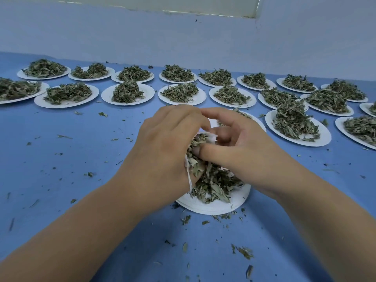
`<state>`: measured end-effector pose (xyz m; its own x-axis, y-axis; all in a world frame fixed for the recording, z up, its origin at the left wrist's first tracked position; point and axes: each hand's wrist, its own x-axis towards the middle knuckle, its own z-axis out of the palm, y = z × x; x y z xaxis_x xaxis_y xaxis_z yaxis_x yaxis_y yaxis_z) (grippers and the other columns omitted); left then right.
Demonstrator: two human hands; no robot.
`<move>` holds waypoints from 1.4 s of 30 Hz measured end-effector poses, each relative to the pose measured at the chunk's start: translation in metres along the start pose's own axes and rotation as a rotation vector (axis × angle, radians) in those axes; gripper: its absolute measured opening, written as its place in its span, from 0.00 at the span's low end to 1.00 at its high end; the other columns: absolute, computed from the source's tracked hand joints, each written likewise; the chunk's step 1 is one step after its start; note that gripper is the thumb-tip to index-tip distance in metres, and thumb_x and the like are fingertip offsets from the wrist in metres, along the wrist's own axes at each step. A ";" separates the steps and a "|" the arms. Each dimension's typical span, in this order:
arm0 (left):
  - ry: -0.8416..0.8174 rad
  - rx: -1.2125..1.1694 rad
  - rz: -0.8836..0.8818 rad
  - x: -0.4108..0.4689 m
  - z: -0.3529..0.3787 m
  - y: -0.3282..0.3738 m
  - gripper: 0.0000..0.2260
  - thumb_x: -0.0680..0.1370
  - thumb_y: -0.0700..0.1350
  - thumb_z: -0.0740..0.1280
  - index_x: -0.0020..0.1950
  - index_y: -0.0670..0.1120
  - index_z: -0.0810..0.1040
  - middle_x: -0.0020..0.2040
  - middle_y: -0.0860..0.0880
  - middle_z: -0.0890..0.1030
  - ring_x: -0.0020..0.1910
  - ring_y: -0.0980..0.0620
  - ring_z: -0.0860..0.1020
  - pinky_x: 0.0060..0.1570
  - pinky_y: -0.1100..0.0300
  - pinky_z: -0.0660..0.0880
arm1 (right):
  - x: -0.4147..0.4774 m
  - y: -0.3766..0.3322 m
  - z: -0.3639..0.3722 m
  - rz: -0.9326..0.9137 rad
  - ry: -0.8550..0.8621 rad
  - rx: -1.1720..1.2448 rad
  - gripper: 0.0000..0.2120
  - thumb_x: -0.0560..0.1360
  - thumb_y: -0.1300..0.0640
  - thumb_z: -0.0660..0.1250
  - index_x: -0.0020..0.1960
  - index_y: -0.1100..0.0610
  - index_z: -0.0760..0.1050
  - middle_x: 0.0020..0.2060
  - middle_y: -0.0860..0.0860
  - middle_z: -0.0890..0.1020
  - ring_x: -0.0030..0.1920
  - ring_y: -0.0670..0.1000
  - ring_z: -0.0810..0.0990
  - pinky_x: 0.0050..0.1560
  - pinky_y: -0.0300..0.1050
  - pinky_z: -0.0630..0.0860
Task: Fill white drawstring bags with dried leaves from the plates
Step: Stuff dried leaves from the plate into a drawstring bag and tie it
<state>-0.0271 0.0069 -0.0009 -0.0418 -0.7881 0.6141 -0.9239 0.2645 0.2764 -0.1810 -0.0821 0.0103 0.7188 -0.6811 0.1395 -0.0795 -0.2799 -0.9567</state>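
Observation:
A white paper plate (215,206) lies on the blue table just before me with a loose heap of dried leaves (215,184) on it. Above the plate my left hand (164,151) grips a white drawstring bag (210,137), mostly hidden by my fingers, with only its rim and a dangling string (189,180) showing. Leaves stick out of the bag's mouth. My right hand (240,145) is curled over the bag's mouth, its thumb pressing into the leaves there.
Two rows of white plates heaped with dried leaves, such as one plate (128,94), run across the far side of the blue table (71,159). More plates (297,129) crowd the right. Leaf crumbs are scattered around. A pale wall stands behind.

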 end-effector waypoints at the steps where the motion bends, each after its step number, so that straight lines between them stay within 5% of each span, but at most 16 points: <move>1: -0.008 -0.012 -0.011 -0.001 -0.001 -0.001 0.25 0.65 0.38 0.76 0.61 0.47 0.78 0.62 0.52 0.77 0.61 0.47 0.74 0.56 0.45 0.72 | -0.001 0.000 -0.001 -0.005 0.011 -0.018 0.25 0.70 0.56 0.76 0.65 0.42 0.78 0.40 0.52 0.85 0.42 0.47 0.84 0.49 0.42 0.80; 5: -0.037 -0.112 -0.104 -0.002 -0.009 -0.008 0.23 0.67 0.48 0.72 0.62 0.50 0.78 0.58 0.54 0.78 0.54 0.55 0.73 0.52 0.62 0.69 | -0.002 0.002 0.000 -0.012 0.056 -0.035 0.19 0.69 0.51 0.77 0.60 0.41 0.83 0.45 0.62 0.84 0.41 0.51 0.80 0.49 0.52 0.78; 8: -0.088 -0.202 -0.186 -0.005 -0.016 -0.012 0.22 0.69 0.55 0.75 0.61 0.59 0.76 0.55 0.64 0.74 0.46 0.65 0.72 0.43 0.74 0.66 | -0.001 0.003 -0.002 0.015 0.088 -0.010 0.15 0.66 0.49 0.78 0.53 0.43 0.86 0.44 0.59 0.86 0.39 0.52 0.81 0.45 0.54 0.78; 12: -0.140 -0.484 -0.422 -0.005 -0.020 -0.017 0.20 0.67 0.59 0.74 0.58 0.66 0.77 0.39 0.54 0.80 0.25 0.57 0.71 0.33 0.64 0.70 | -0.001 0.006 -0.004 0.029 0.099 -0.001 0.15 0.62 0.46 0.79 0.49 0.43 0.86 0.46 0.59 0.86 0.39 0.53 0.82 0.44 0.50 0.78; 14: -0.158 -0.584 -0.489 -0.004 -0.018 -0.015 0.17 0.68 0.56 0.73 0.56 0.64 0.79 0.37 0.47 0.83 0.29 0.47 0.78 0.35 0.53 0.76 | 0.000 0.006 -0.002 0.019 0.091 -0.028 0.12 0.65 0.49 0.78 0.48 0.43 0.86 0.46 0.57 0.86 0.39 0.53 0.84 0.41 0.44 0.78; 17: -0.131 -0.623 -0.531 -0.003 -0.016 -0.011 0.14 0.68 0.53 0.73 0.53 0.61 0.80 0.35 0.45 0.84 0.36 0.45 0.84 0.47 0.41 0.81 | -0.001 0.004 -0.001 0.032 0.090 -0.068 0.10 0.66 0.49 0.78 0.48 0.47 0.86 0.48 0.59 0.85 0.40 0.59 0.84 0.42 0.52 0.77; 20: -0.076 -0.666 -0.575 -0.002 -0.017 -0.010 0.09 0.69 0.50 0.74 0.48 0.56 0.82 0.33 0.44 0.84 0.35 0.42 0.83 0.45 0.36 0.81 | -0.001 0.002 -0.001 0.025 0.062 -0.061 0.06 0.71 0.56 0.79 0.46 0.51 0.85 0.45 0.57 0.85 0.35 0.49 0.81 0.38 0.43 0.75; 22: -0.064 -0.658 -0.581 -0.002 -0.017 -0.012 0.06 0.71 0.45 0.76 0.44 0.53 0.81 0.32 0.45 0.83 0.32 0.43 0.82 0.38 0.40 0.80 | -0.001 0.000 0.002 0.011 0.070 -0.063 0.06 0.72 0.61 0.78 0.44 0.53 0.83 0.44 0.55 0.84 0.34 0.50 0.82 0.37 0.41 0.75; 25: -0.025 -0.532 -0.501 -0.004 -0.012 -0.009 0.06 0.69 0.43 0.74 0.39 0.53 0.80 0.30 0.51 0.80 0.26 0.49 0.77 0.29 0.61 0.73 | -0.002 -0.001 0.009 -0.015 0.103 -0.132 0.08 0.73 0.62 0.77 0.42 0.52 0.80 0.42 0.51 0.83 0.35 0.60 0.82 0.34 0.43 0.74; 28: 0.048 -0.341 -0.418 -0.005 -0.011 -0.004 0.07 0.67 0.42 0.72 0.38 0.54 0.79 0.30 0.55 0.78 0.23 0.60 0.69 0.27 0.71 0.67 | -0.002 -0.001 0.014 -0.057 0.185 -0.247 0.07 0.72 0.60 0.72 0.41 0.50 0.77 0.37 0.45 0.80 0.32 0.58 0.79 0.29 0.37 0.69; 31: 0.060 -0.319 -0.403 -0.005 -0.015 -0.003 0.07 0.65 0.44 0.71 0.38 0.55 0.80 0.29 0.55 0.78 0.23 0.60 0.70 0.26 0.72 0.67 | -0.001 -0.001 0.019 -0.109 0.238 -0.401 0.05 0.71 0.58 0.69 0.41 0.50 0.75 0.35 0.43 0.77 0.27 0.43 0.72 0.29 0.32 0.66; 35: 0.006 -0.411 -0.419 -0.005 -0.013 0.000 0.05 0.65 0.44 0.71 0.38 0.53 0.80 0.27 0.51 0.77 0.23 0.52 0.73 0.27 0.65 0.69 | 0.004 0.002 0.019 -0.109 0.295 -0.518 0.09 0.68 0.62 0.70 0.37 0.52 0.71 0.32 0.47 0.76 0.29 0.43 0.69 0.29 0.32 0.67; 42: 0.041 -0.258 -0.416 -0.005 -0.012 -0.003 0.08 0.66 0.39 0.72 0.33 0.51 0.76 0.26 0.55 0.74 0.23 0.59 0.69 0.26 0.71 0.66 | 0.001 -0.002 0.021 -0.073 0.220 -0.474 0.08 0.72 0.59 0.70 0.42 0.48 0.73 0.40 0.43 0.78 0.30 0.43 0.74 0.31 0.35 0.68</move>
<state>-0.0193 0.0168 0.0037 0.3301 -0.8352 0.4399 -0.7349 0.0651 0.6750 -0.1653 -0.0678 0.0071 0.5762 -0.7600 0.3007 -0.3749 -0.5727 -0.7290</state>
